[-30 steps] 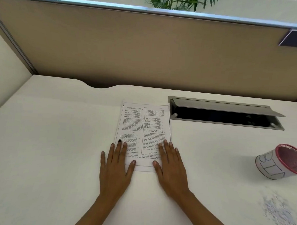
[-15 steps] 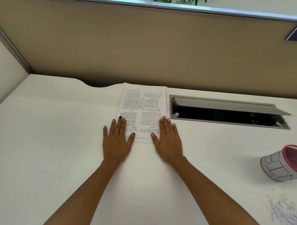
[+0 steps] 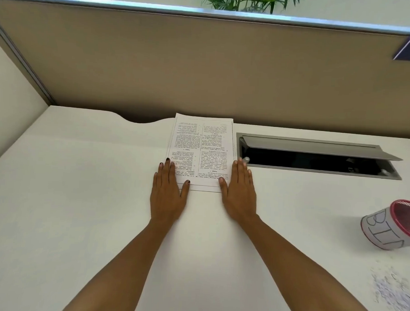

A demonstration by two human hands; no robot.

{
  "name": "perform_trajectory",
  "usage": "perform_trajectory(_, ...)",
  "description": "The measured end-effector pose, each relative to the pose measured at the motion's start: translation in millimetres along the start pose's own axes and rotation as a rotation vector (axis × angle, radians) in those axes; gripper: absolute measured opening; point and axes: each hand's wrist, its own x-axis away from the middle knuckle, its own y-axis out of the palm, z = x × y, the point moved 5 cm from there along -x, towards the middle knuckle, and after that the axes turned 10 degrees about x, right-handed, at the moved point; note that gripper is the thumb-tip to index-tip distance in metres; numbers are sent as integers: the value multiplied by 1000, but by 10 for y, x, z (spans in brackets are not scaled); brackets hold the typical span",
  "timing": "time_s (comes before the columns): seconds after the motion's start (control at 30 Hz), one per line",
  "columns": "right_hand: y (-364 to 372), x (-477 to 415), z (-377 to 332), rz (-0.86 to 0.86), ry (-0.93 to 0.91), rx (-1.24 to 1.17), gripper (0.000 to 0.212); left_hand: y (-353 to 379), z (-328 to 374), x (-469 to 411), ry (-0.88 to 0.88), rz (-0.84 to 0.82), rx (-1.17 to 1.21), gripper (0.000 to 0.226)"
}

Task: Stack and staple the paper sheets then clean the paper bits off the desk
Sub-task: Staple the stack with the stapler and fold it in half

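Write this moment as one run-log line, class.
left hand: flat on left edge of paper sheets | right hand: flat on their right edge | paper bits: on desk by bin

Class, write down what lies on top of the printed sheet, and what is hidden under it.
The left hand and right hand rest flat across the near corners of the printed sheet. Whether other sheets lie beneath is covered.

- I see a pale surface (image 3: 79, 208), wide and smooth.
- Printed paper sheets (image 3: 199, 145) lie flat toward its back edge.
- My left hand (image 3: 168, 196) rests flat over the sheets' near left corner, and my right hand (image 3: 240, 194) lies flat along their right edge.
- A grey cable hatch (image 3: 316, 158), lid raised, is set in just right of the sheets.
- A red-rimmed bin (image 3: 388, 229) sits far right, with paper bits (image 3: 393, 295) scattered in front of it.
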Motion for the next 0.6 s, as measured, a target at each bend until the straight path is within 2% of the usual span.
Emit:
perform_trajectory(0.37,-224,1002,33,-51,35,36,68,-144,157,893,38,-66,-62,71)
perform_trajectory(0.6,-502,1780,37,-14,74,-50,65,-247,366,1630,69,-113,-29,69)
